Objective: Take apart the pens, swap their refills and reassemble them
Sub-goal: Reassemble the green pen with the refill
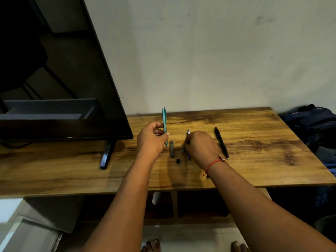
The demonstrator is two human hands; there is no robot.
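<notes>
I log, at left: a dark flat-screen television (54,70), its black foot (107,155) standing on the wooden table (254,160). Far: a scuffed pale wall (218,51). Far right: a dark blue bag (312,120). Near, under the tabletop: a white cylinder (156,198) and pale floor tiles (190,237).

Home room, television (54,70) on wooden table (254,142), backpack (312,120), bare plastered wall (200,51)

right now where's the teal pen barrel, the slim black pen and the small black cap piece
teal pen barrel (164,120): head view, upper shaft
slim black pen (221,142): head view, middle of its body
small black cap piece (178,161): head view, its centre
</notes>
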